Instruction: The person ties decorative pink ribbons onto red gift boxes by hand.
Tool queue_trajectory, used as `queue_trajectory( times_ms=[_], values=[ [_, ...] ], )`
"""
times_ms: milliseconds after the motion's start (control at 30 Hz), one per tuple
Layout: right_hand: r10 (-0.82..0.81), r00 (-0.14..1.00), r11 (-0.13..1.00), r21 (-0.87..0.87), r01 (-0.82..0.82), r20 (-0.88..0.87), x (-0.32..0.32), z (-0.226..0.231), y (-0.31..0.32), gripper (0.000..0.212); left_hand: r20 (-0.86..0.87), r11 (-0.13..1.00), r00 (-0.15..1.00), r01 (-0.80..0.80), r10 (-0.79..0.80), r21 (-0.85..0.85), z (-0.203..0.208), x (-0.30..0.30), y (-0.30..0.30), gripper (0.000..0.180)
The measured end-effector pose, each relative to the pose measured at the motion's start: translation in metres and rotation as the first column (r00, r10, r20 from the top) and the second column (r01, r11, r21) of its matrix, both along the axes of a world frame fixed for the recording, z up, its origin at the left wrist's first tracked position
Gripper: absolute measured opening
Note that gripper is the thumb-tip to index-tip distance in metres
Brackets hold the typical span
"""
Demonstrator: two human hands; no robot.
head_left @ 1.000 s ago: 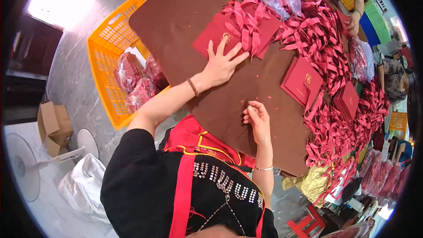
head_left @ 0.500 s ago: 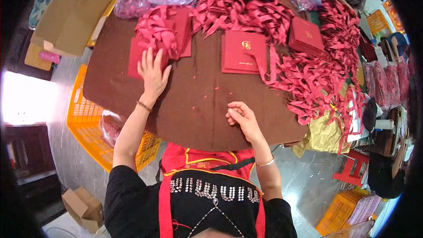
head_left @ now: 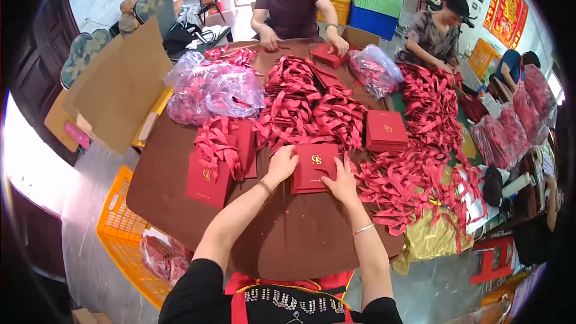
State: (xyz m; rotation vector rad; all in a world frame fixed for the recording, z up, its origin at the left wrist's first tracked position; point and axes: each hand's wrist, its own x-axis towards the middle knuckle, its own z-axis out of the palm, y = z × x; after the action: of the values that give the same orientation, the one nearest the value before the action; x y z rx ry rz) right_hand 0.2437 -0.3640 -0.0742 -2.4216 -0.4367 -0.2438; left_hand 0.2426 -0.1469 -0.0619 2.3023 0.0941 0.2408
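A small stack of flat red boxes with a gold emblem (head_left: 313, 167) lies on the round brown table (head_left: 300, 240) in front of me. My left hand (head_left: 281, 164) rests on the stack's left edge. Against its right edge lies my right hand (head_left: 342, 181), fingers bent onto the top box. Another red box (head_left: 208, 181) with a bunch of red ribbons (head_left: 217, 147) draped over it sits to the left. A second stack of red boxes (head_left: 386, 131) stands to the right.
Heaps of red ribbon loops (head_left: 312, 105) and clear bags of them (head_left: 210, 93) cover the far half of the table. Two people (head_left: 294, 9) work at the far side. A yellow crate (head_left: 123, 234) stands on the floor at my left, cardboard sheets (head_left: 123, 87) beyond.
The view has tilted up from the near table to the whole table. Both hands moved forward from the bare brown surface onto the stack of red boxes.
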Motion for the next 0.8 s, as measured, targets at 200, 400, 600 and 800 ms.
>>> queue_trajectory(
  times_ms=[200, 400, 600, 800],
  values=[
    [-0.051, 0.997, 0.993, -0.112, 0.044, -0.060, 0.006, -0.025, 0.003, 0.062, 0.003, 0.981, 0.981, -0.195, 0.195, -0.009, -0.005, 0.027, -0.018, 0.044],
    [-0.007, 0.992, 0.964, 0.263, -0.026, 0.124, 0.009, 0.013, 0.006, 0.020, 0.280, 0.828, 0.943, 0.009, 0.180, -0.561, 0.021, 0.024, 0.003, 0.032],
    [0.191, 0.852, 0.553, 0.770, 0.317, -0.488, 0.025, 0.013, -0.049, 0.020, 0.240, 0.571, 0.923, 0.028, 0.300, -0.821, 0.079, -0.009, 0.033, 0.035],
    [0.278, 0.844, 0.508, 0.816, 0.276, -0.458, 0.018, 0.015, -0.059, 0.012, -0.062, 0.652, 0.998, -0.051, 0.007, -0.757, 0.000, -0.081, -0.045, 0.032]
  ],
)
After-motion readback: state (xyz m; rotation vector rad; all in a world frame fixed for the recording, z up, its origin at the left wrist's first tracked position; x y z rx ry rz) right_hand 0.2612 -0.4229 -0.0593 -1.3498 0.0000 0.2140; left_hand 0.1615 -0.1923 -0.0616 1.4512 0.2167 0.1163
